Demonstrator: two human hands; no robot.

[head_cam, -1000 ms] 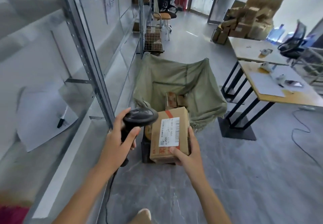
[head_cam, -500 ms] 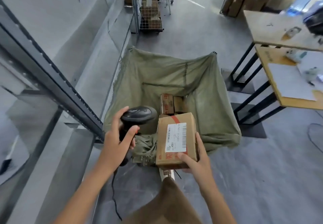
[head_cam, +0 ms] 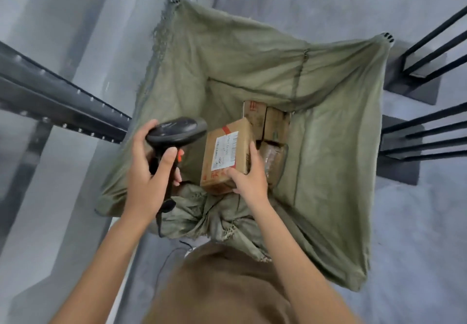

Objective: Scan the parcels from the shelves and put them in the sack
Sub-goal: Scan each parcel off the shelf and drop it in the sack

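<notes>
Head view, drop step: right hand (head_cam: 249,176) gripping labelled parcel (head_cam: 227,155) over open sack (head_cam: 336,131), left hand (head_cam: 149,172) wrapped round scanner (head_cam: 177,131) beside it, next needs lowering beside boxes (head_cam: 267,124) below, then letting go.

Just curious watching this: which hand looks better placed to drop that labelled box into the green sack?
The right hand. It already grips the labelled box directly over the open sack, above the parcels inside. The left hand is busy holding the scanner.

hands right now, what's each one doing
Left hand: grips the scanner.
Right hand: holds the parcel over the sack.
</notes>
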